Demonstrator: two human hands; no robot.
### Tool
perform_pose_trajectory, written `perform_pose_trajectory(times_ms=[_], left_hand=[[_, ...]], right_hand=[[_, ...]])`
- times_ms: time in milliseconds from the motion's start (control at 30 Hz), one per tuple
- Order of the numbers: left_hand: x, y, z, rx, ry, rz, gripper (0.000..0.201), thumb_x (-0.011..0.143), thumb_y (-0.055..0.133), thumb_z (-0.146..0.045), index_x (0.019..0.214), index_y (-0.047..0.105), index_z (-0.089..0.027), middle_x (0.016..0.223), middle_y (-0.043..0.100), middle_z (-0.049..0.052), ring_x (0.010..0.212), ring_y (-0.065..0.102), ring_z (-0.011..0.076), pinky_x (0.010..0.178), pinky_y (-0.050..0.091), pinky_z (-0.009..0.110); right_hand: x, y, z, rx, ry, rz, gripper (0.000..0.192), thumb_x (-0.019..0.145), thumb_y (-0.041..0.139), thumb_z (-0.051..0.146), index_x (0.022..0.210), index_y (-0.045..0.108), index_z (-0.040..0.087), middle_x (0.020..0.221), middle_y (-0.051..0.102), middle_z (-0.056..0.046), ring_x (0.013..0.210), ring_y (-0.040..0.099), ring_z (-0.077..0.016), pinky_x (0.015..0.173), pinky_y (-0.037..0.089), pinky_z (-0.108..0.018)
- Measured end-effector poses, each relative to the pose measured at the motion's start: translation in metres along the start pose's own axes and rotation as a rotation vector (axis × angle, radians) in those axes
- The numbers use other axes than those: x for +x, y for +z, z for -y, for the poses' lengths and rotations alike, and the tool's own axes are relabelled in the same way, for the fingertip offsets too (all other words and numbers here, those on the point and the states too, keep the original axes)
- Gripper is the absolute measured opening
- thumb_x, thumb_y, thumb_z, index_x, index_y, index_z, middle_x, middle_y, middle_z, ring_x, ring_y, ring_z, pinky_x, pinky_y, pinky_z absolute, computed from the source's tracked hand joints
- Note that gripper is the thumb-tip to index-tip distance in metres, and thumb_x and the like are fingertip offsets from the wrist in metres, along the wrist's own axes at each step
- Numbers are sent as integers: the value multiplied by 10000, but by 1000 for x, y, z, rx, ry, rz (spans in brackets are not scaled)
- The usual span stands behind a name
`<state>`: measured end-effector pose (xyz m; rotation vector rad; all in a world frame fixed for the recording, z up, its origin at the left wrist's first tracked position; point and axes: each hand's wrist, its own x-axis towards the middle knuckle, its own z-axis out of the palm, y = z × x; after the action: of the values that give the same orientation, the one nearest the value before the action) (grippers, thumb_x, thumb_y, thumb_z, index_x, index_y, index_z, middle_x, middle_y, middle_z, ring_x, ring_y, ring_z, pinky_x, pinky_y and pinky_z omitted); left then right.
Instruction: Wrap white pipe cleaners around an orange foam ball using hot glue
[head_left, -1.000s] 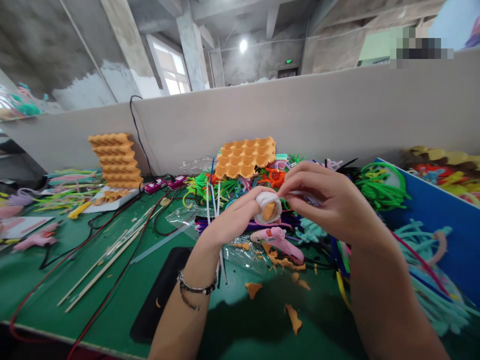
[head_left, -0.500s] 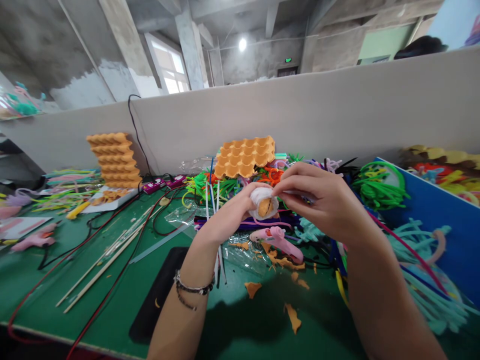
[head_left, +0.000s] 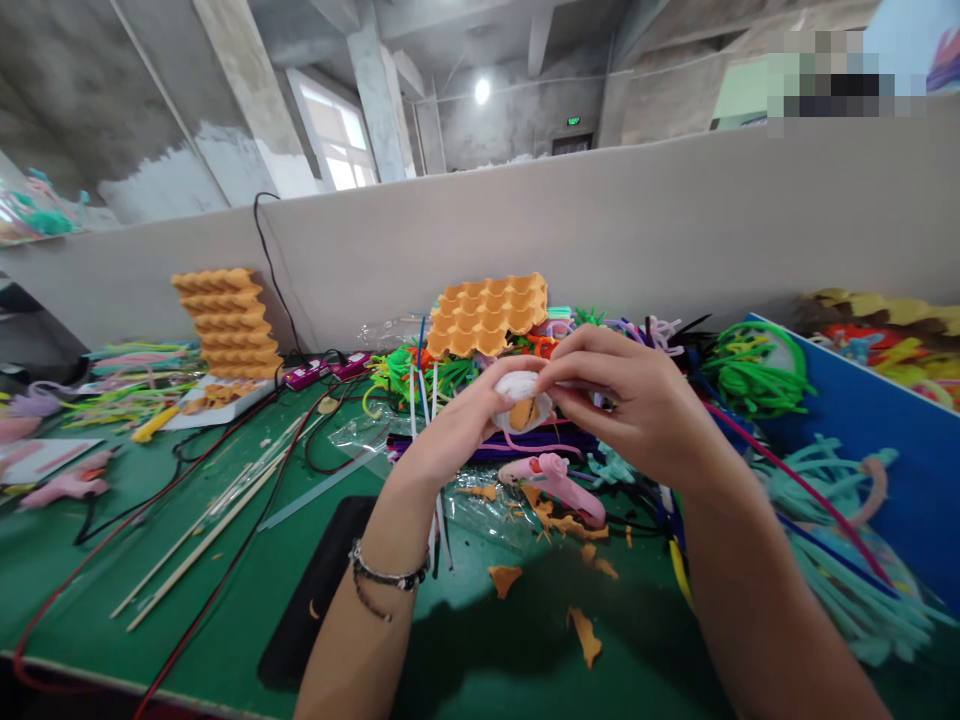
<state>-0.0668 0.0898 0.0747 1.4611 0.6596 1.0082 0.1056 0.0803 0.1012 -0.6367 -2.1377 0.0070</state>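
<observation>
Hands meet above the middle of a green table [head_left: 225, 620]. The left hand [head_left: 450, 430] holds a small white ball [head_left: 523, 402] with an orange patch on its near face, fingers curled around its left side and thumb over the top. The right hand [head_left: 637, 410] pinches the ball's upper right edge between thumb and fingertips, closed tight on the white wrapping there. The ball is lifted clear of the table, between the two hands, in front of a heap of pipe cleaners [head_left: 465, 375] in green, orange, purple and white. A beaded bracelet [head_left: 390, 578] circles the left wrist.

Just below the ball lies a pink glue gun [head_left: 555, 480], resting on clear plastic among orange scraps [head_left: 585, 635] that scatter toward the near edge. An orange egg tray [head_left: 491, 312] tops the heap behind the hands; a second, stacked egg tray [head_left: 229, 320] stands to the left against the grey partition [head_left: 675, 220]. Thin wooden sticks [head_left: 202, 540] lie slantwise on the left, crossed by red and black cables [head_left: 112, 540]. A black mat [head_left: 315, 590] sits under the left forearm. To the right, a blue bin [head_left: 885, 430] holds teal pipe cleaners, with a green coil [head_left: 754, 370] near its far corner.
</observation>
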Motion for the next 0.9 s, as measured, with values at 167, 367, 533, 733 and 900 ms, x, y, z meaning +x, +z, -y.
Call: perform_pose_trajectory(times_ms=[167, 367, 533, 733, 900], left_hand=[[-1, -1, 1, 5, 17, -15, 331, 680, 483, -234, 1001, 565, -244, 960, 560, -10, 835, 466, 145, 677, 336, 239], [2, 0, 0, -95, 36, 10, 317, 657, 522, -240, 968, 572, -202, 897, 571, 6, 787, 486, 134, 647, 363, 218], [2, 1, 0, -128, 61, 71, 339, 711, 525, -383, 955, 557, -149, 845, 590, 38, 701, 538, 133, 611, 430, 232], [1, 3, -2, -92, 47, 168, 452, 780, 389, -447, 1114, 451, -149, 576, 537, -27, 422, 521, 109, 387, 378, 204], [7, -2, -1, -164, 86, 12, 355, 736, 397, -395, 982, 489, -156, 626, 533, -27, 346, 368, 43, 304, 248, 168]], right_hand=[[0, 0, 2, 11, -5, 5, 122, 802, 517, 93, 808, 630, 136, 806, 555, -36, 669, 511, -79, 552, 411, -195], [0, 0, 0, 26, 14, -4, 116, 797, 522, 94, 808, 623, 150, 807, 555, -26, 668, 511, -78, 557, 411, -198], [-1, -1, 2, 41, 53, -16, 110, 776, 528, 84, 795, 606, 159, 803, 567, -22, 702, 529, -99, 604, 421, -229], [0, 7, -4, 279, 175, -42, 195, 846, 463, 181, 1037, 505, 183, 842, 539, -17, 698, 539, -108, 600, 451, -256], [2, -3, 11, 102, 97, -281, 224, 874, 409, 152, 1038, 524, 253, 904, 548, -29, 854, 542, -148, 760, 456, -312]])
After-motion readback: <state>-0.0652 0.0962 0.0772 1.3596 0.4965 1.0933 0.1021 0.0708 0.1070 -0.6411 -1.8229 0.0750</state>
